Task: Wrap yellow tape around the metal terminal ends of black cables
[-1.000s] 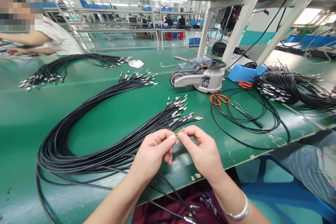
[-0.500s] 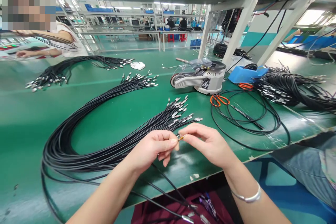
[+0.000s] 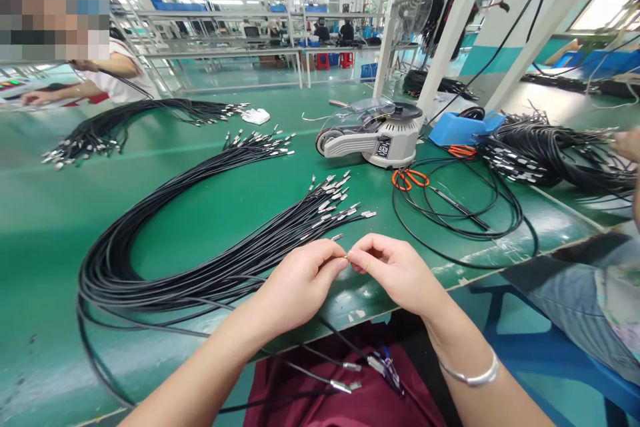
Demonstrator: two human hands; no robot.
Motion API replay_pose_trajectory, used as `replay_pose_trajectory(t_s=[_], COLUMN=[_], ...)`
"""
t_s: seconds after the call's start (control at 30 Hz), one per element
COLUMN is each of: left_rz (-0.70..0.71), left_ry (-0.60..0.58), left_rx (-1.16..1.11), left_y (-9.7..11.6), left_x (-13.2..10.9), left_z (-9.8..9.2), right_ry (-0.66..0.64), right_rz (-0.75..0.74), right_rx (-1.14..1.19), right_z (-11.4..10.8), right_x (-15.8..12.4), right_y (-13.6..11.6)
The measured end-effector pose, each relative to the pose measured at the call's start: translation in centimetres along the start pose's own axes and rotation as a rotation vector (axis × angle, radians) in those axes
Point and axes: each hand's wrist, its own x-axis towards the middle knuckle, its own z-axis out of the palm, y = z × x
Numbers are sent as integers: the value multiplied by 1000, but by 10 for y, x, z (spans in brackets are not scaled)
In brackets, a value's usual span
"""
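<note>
Connector (image 3: 346, 256) between left grip (image 3: 300, 282), right grip (image 3: 395, 271)

— What is showing green here?
— The table (image 3: 210, 213) is looking green all over, and the cables (image 3: 105, 273) are running black with silver ends.
— And the scissors (image 3: 407, 178)?
— Their handles are glowing orange, and the tray (image 3: 463, 128) is showing blue.

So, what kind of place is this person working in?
Most likely a factory cable assembly line. Bundles of black cables with metal ends lie on a long green workbench beside a tape dispenser, more benches stand behind, and the left hand and right hand pinch one cable tip.
</note>
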Motion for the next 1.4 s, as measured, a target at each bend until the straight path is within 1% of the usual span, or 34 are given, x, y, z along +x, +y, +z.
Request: replay_pose_trajectory(t_s=[0.1, 0.2, 0.27, 0.33, 0.37, 0.4, 0.43, 0.5, 0.57, 0.6, 0.73, 0.83, 0.97, 1.07, 1.2, 1.4], left_rz=[11, 1, -47, -106, -127, -131, -114, -63, -19, -5, 25, 9, -48, -98, -155, -202], left_ry=[3, -47, -44, 57, 125, 170, 169, 88, -11, -40, -53, -83, -131, -172, -231, -246], left_rx=[43, 0, -51, -67, -48, 1, 64, 186, 275, 308, 351, 304, 218, 137, 75, -17], left_y=[2, 2, 0, -4, -8, -12, -16, -25, -32, -35, -36, -27, -11, -3, 0, -1], left_x=[2, 0, -4, -11, -16, -21, -27, -37, -42, -43, -36, -27, -14, -7, -2, 0], left_z=[5, 1, -10, -26, -34, -42, -47, -50, -45, -41, -24, -19, -13, -10, -8, -4], right_ry=[-58, -99, -88, -63, -57, -58, -64, -72, -67, -63, -41, -21, -12, -15, -24, -51], right_rz=[2, 25, 40, 52, 55, 58, 61, 66, 73, 80, 130, 154, 172, 183, 202, 183], right_rx=[-74, -77, -54, -45, -47, -46, -41, -34, -41, -48, -75, -71, -49, -42, -33, -37], right_z=[-5, -7, -6, -4, -3, -3, -3, -3, -5, -5, -6, -5, -3, -3, -4, -5], right_x=[-4, -4, -3, -2, -1, -1, -1, -1, -3, -4, -7, -9, -11, -12, -13, -15], right_y=[0, 2, 5, 10, 12, 14, 16, 18, 18, 18, 15, 14, 12, 11, 11, 14])
